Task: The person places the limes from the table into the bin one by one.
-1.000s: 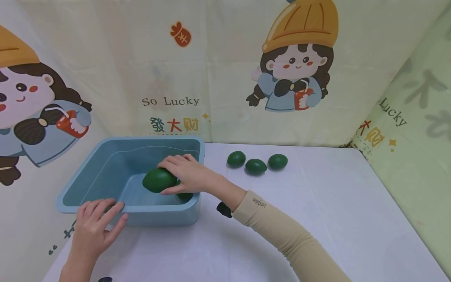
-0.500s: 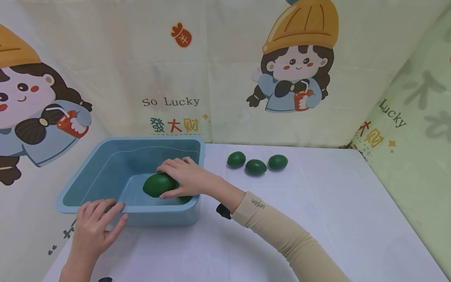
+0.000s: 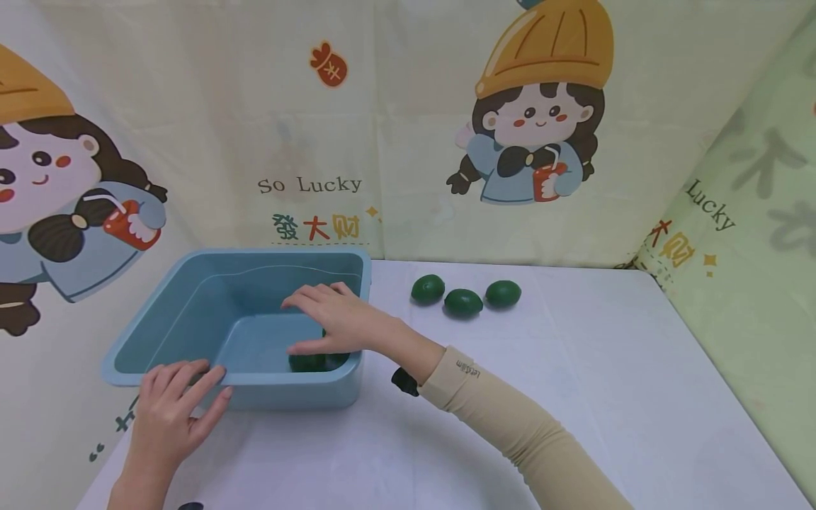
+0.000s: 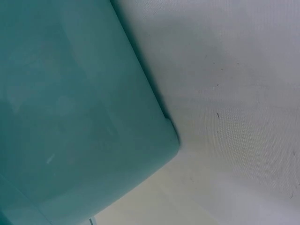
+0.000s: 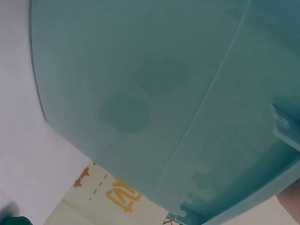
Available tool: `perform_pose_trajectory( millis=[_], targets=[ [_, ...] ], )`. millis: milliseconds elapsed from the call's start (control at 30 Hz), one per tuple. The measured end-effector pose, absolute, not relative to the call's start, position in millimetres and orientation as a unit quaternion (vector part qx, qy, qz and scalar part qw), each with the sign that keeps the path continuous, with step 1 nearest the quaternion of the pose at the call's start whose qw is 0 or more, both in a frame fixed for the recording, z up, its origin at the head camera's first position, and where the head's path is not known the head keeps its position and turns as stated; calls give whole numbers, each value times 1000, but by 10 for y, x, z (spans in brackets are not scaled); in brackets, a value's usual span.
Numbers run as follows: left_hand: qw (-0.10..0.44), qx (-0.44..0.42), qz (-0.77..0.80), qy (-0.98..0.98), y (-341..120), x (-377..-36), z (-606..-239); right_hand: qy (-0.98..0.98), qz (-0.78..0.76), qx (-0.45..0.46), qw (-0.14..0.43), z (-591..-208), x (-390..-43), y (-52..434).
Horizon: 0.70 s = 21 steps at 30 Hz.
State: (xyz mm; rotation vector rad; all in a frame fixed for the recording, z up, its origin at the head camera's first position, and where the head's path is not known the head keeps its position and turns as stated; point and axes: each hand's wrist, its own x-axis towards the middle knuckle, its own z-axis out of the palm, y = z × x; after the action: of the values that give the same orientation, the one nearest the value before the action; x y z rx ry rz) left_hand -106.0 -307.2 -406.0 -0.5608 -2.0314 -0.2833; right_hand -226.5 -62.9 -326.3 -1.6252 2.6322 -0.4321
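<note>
Lying in tub (image 3: 290,394) — green fruit (image 3: 307,363), now released

On the table (image 3: 637,368), three fruits (image 3: 463,304) lie right of the bin (image 3: 287,392) — other fruits (image 3: 307,363) inside.

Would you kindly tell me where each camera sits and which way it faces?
Head: worn on the head, looking forward and down at the blue bin and three green fruits beside it; left hand, right hand and beige sleeve show.
Left wrist: worn there, facing the bin's side; no hand shows.
Right wrist: worn there, facing the bin's outer wall; some skin shows.
Head and right wrist share bin and yellow lettering.
</note>
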Motion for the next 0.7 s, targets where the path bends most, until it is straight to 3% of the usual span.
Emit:
perform_pose_trajectory(
  millis=[700],
  targets=[
    [493, -229, -122, -830, -3049, -1054, -4065, 845, -193, -498, -6, -3289, -2352, -316]
  ],
)
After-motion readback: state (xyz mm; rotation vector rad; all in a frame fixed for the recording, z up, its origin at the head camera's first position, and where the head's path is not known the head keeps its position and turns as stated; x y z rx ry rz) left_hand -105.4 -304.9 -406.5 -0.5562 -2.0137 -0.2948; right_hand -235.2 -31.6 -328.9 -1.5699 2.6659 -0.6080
